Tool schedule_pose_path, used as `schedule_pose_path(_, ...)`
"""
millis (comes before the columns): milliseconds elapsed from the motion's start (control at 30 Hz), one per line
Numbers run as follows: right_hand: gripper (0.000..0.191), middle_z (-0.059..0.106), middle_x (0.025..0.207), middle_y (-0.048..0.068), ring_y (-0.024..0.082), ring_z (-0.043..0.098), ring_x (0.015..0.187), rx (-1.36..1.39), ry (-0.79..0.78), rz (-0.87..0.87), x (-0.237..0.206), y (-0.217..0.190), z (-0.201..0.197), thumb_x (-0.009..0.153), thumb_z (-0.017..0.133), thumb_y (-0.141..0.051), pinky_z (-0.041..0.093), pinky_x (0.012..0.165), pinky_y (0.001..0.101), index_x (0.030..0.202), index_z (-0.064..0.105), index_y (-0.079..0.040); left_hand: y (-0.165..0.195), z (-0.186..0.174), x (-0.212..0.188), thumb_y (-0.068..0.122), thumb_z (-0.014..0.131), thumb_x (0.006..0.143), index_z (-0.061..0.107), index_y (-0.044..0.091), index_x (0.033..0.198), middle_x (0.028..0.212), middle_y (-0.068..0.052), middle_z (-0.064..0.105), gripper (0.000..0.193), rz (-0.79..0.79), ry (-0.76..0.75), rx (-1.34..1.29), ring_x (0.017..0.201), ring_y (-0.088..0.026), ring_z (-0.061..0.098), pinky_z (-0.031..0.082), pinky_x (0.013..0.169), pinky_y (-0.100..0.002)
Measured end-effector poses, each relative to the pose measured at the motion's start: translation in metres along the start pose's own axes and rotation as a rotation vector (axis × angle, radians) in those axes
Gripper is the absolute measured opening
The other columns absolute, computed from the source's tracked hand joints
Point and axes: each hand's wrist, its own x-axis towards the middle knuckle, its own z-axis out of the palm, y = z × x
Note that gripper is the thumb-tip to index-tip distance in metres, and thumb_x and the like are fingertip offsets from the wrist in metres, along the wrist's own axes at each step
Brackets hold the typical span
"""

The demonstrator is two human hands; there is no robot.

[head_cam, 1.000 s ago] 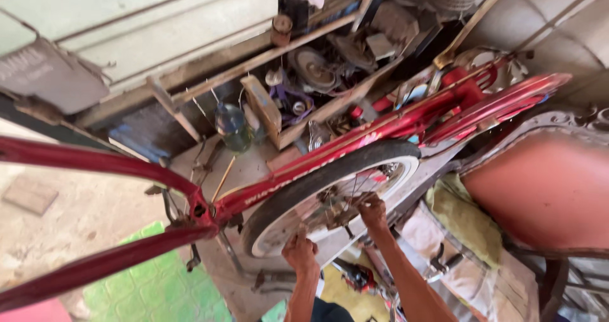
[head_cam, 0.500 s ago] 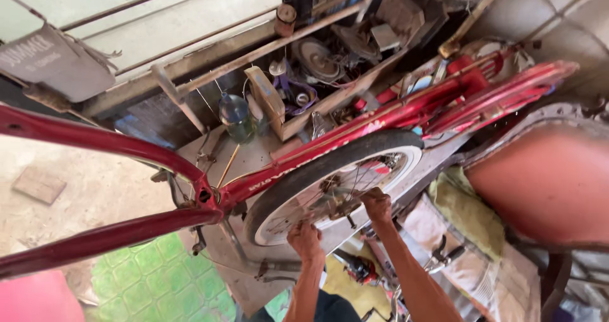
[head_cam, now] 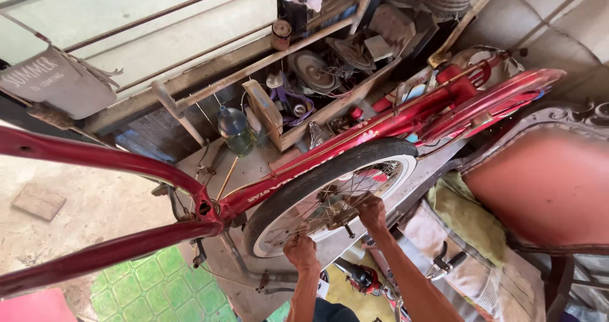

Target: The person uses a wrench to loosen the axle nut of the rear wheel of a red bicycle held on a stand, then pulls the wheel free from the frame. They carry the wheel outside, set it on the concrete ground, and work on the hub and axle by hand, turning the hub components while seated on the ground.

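The red bicycle frame (head_cam: 355, 141) lies across the view, with its wheel (head_cam: 330, 195) at centre frame, black tyre outermost and a white-edged rim inside it. The left hand (head_cam: 301, 251) is closed on the lower edge of the wheel at the rim, fingers curled around it. The right hand (head_cam: 371, 211) is placed at the spokes (head_cam: 317, 204) near the hub, fingers bent inward; what it grips cannot be told. Both forearms rise from the bottom edge of the view. Behind the wheel stands a cluttered wooden shelf (head_cam: 317, 62) carrying metal parts, with a greenish plastic bottle (head_cam: 235, 131) just beside it. A green patterned mat (head_cam: 158, 290) lies on the floor at lower left. A reddish curved panel (head_cam: 545, 189) sits at right, well apart from the hands
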Motion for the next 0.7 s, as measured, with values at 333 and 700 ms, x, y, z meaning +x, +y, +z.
schedule_pose_path(333,0.020,0.078,0.081,0.004,0.017,0.071,0.072,-0.077,0.011,-0.010,0.000,0.004,0.004,0.080,0.078,-0.033,0.054,0.064,0.0328,0.095,0.086,-0.020,-0.004,-0.002,0.008,0.007,0.077,0.086,0.056,0.005,0.063,0.050,0.002,0.040,0.032,-0.030,0.043,-0.006,0.038,-0.011,0.034,0.024,0.036,-0.031)
schedule_pose_path(700,0.016,0.077,0.089,0.003,0.021,0.073,0.080,-0.317,0.002,-0.153,0.001,-0.004,0.015,0.079,0.078,-0.030,0.056,0.070,0.0335,0.092,0.085,-0.023,0.003,-0.008,0.016,0.009,0.075,0.090,0.065,0.001,0.066,0.050,0.001,0.039,0.027,-0.035,0.015,0.108,0.039,-0.010,0.031,0.026,0.037,-0.031)
